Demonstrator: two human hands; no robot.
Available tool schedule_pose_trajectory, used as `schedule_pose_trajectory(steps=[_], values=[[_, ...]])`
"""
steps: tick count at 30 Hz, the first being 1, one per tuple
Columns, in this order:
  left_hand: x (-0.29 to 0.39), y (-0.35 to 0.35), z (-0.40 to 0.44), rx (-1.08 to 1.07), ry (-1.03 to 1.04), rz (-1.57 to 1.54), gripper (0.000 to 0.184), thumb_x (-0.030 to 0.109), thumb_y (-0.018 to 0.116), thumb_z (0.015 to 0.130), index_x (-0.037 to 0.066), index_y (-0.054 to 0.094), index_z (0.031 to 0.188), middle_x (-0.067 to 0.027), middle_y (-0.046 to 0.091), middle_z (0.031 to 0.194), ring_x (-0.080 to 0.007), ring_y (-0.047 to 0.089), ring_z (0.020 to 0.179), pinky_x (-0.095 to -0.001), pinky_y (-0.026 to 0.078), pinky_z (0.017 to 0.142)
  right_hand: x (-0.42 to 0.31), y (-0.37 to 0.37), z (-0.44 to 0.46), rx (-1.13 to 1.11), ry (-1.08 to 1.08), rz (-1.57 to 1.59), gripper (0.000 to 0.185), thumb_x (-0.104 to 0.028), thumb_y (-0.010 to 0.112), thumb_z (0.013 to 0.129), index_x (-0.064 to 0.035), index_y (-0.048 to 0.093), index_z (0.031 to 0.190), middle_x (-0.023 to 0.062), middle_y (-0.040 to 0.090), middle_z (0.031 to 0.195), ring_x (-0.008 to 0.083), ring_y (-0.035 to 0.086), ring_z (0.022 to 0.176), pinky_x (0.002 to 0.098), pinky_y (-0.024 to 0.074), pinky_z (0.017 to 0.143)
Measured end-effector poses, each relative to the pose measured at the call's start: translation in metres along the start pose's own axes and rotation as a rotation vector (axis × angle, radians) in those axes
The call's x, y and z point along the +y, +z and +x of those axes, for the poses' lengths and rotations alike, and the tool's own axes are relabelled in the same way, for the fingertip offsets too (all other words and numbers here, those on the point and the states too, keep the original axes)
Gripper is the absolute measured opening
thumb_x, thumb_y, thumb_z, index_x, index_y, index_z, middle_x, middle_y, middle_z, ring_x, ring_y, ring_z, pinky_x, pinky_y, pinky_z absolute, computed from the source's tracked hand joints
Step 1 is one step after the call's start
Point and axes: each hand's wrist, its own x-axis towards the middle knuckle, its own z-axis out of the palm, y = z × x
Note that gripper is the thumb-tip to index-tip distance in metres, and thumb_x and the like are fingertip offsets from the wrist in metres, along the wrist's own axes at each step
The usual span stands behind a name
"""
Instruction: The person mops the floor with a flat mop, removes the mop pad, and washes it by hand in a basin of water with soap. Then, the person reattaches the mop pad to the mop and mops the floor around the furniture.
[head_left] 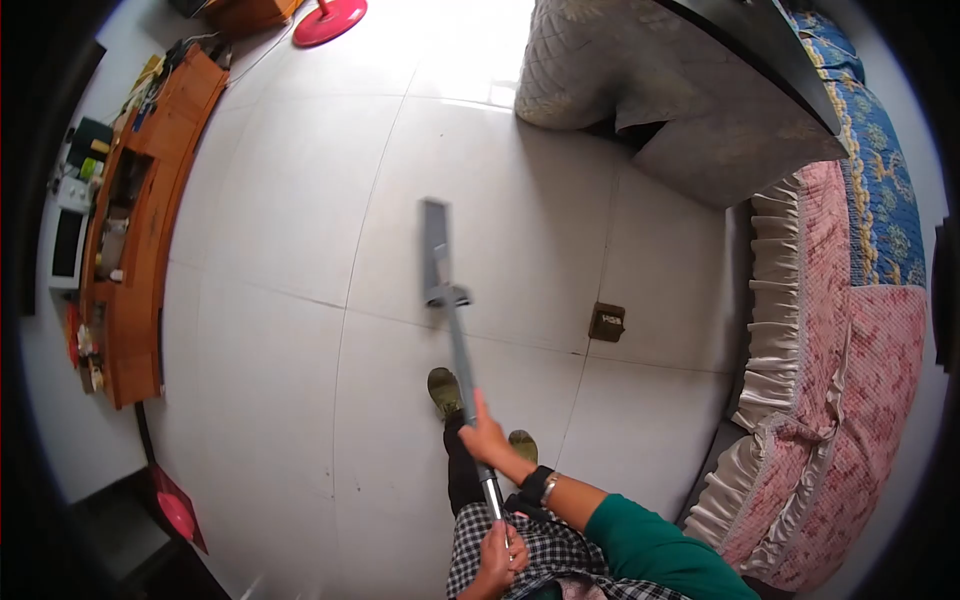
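Observation:
A flat mop (460, 345) with a grey handle runs forward from my body, its long grey head (435, 250) lying on the pale tiled floor (270, 220). My right hand (485, 440), with a dark band and a bracelet at its wrist, is wrapped around the middle of the handle. Lower down, close to my checked clothing, my left hand (497, 562) closes around the shiny metal end of the handle. The mop head is slightly blurred. My green shoes (443, 392) stand just behind it.
A small brown square object (607, 322) lies on the floor to the right. A cloth-draped table (690, 120) stands at the upper right, beside a sofa with pink covers (880, 400). An orange-brown wooden cabinet (160, 220) lines the left; a red round base (330, 22) stands at the top.

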Motion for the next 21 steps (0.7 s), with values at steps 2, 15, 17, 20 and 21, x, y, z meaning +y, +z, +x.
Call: schedule_pose_trajectory(steps=[2,15,17,20,21], values=[[0.033,0.012,0.022,-0.081,-0.045,0.197,0.031,0.037,0.031,0.094,0.010,0.036,0.079,0.0007,0.027,0.048,-0.0090,0.024,0.032,-0.0233,0.021,0.031,-0.007,-0.045,0.028,0.153,0.094,0.110,0.084,-0.012,0.050,0.072,-0.0166,-0.001,0.139,0.0217,0.059,0.074,0.0335,0.059,0.064,0.0407,0.0474,0.058],[0.268,0.135,0.138,-0.221,-0.087,0.289,0.033,0.041,0.035,0.092,0.011,0.038,0.078,0.0042,0.028,0.048,-0.0065,0.023,0.031,-0.0226,0.019,0.031,-0.139,-0.134,0.255,0.378,0.101,0.211,0.085,-0.010,0.052,0.072,-0.0111,-0.002,0.138,0.0179,0.059,0.074,0.0273,0.059,0.056,0.0345,0.0486,0.052],[0.268,0.122,0.136,-0.208,-0.067,0.203,0.035,0.042,0.035,0.092,0.010,0.038,0.079,0.0037,0.028,0.048,-0.0067,0.023,0.031,-0.0226,0.020,0.031,-0.154,-0.107,0.263,0.284,0.032,-0.033,0.085,-0.008,0.049,0.073,-0.0106,-0.005,0.138,0.0150,0.056,0.075,0.0194,0.056,0.054,0.0325,0.0469,0.052],[0.254,0.100,0.130,-0.150,-0.001,-0.015,0.038,0.044,0.035,0.091,0.009,0.040,0.079,0.0022,0.028,0.048,-0.0074,0.024,0.031,-0.0228,0.022,0.031,-0.168,-0.067,0.259,0.158,-0.045,-0.176,0.085,-0.008,0.048,0.073,-0.0093,-0.007,0.137,0.0218,0.058,0.075,0.0336,0.058,0.062,0.0400,0.0475,0.061],[0.240,0.088,0.129,-0.129,0.047,-0.098,0.040,0.046,0.035,0.091,0.009,0.041,0.078,0.0020,0.028,0.048,-0.0078,0.024,0.031,-0.0235,0.023,0.030,-0.170,-0.050,0.252,0.129,-0.117,-0.252,0.085,-0.007,0.048,0.073,-0.0088,-0.006,0.137,0.0251,0.058,0.077,0.0387,0.058,0.067,0.0423,0.0472,0.064]])
